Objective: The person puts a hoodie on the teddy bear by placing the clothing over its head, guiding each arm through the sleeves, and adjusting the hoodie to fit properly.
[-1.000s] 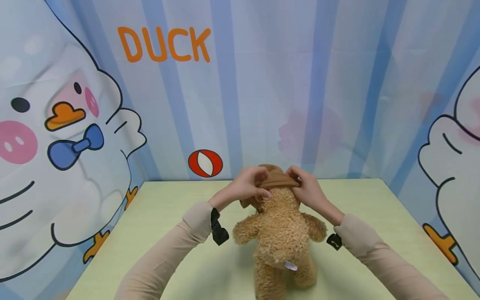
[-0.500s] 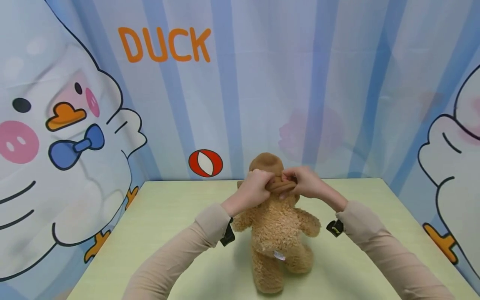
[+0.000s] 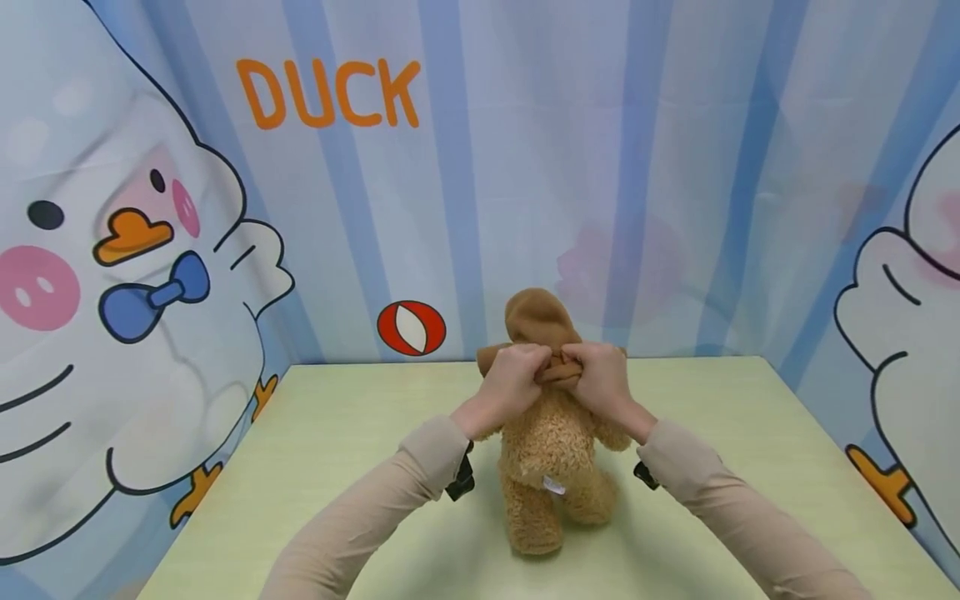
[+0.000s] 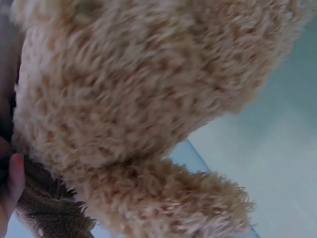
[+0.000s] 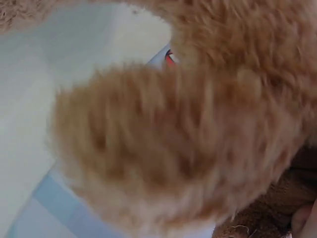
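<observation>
A tan curly-furred teddy bear [image 3: 547, 442] has its back to me in the head view, with a white tag low on its rear. On its head is a brown hat [image 3: 538, 317], a flap sticking out at the left. My left hand [image 3: 510, 383] and right hand [image 3: 603, 379] grip the hat's bunched rear edge, close together behind the bear's neck. In the left wrist view, the left thumb [image 4: 16, 181] lies by brown cloth beneath the fur. The bear's arm [image 5: 163, 144] fills much of the right wrist view, blurred. The bear's front is hidden.
The bear is over a pale green table [image 3: 360, 433]. Behind it hangs a blue striped curtain [image 3: 525, 167] printed with cartoon ducks, the word DUCK and a red ball. Each wrist carries a small black strapped device.
The bear has shifted away from me and slightly left. My left hand has curled onto the hat's edge, and the right hand has come in beside it. More of the hat's crown shows.
</observation>
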The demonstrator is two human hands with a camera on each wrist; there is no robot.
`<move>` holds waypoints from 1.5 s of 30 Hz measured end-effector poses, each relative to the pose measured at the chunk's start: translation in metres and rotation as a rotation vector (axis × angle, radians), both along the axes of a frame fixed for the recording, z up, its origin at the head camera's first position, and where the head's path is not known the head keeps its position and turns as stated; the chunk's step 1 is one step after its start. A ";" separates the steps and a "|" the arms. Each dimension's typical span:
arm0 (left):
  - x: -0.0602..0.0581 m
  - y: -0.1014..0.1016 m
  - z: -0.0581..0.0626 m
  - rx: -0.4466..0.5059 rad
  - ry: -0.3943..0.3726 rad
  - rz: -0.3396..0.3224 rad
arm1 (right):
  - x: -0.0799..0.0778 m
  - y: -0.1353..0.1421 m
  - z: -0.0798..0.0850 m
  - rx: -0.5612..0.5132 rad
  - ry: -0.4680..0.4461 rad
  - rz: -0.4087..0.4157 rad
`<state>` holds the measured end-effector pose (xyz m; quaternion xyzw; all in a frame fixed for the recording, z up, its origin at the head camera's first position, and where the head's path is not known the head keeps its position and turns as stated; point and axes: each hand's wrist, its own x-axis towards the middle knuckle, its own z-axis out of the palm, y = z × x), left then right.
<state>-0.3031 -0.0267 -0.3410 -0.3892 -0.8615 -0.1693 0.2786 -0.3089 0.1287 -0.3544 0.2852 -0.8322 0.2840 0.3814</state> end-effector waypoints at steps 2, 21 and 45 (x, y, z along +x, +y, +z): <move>0.002 0.001 -0.002 -0.003 0.036 -0.006 | -0.004 -0.003 -0.003 -0.016 0.018 -0.051; 0.005 -0.005 0.011 -0.160 -0.064 0.259 | -0.011 0.004 -0.017 0.075 0.258 -0.059; -0.010 -0.026 -0.002 -0.067 -0.027 -0.020 | -0.012 0.014 -0.018 0.017 0.326 0.177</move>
